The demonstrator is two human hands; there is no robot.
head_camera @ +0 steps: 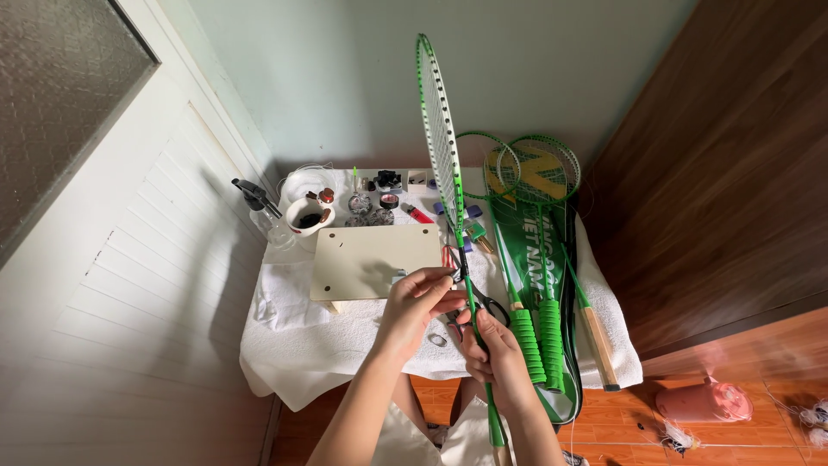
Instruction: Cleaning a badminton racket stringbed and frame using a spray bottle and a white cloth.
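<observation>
A green badminton racket (440, 138) stands nearly upright, seen edge on, its shaft running down between my hands. My right hand (493, 355) grips the shaft low down, just above the handle. My left hand (417, 304) pinches at the shaft near the throat, fingertips closed on something too small to make out. Black-handled scissors (490, 306) lie on the white towel (293, 345) right beside my hands, and a small ring (437, 340) lies below my left hand.
A pale board (371, 259) lies on the towel-covered table. Behind it are a cup (308, 217), a spray bottle (259, 207), a lighter (417, 214) and small tools. More green rackets (539, 259) and a green racket bag lie at right. A pink object (703, 401) sits on the floor.
</observation>
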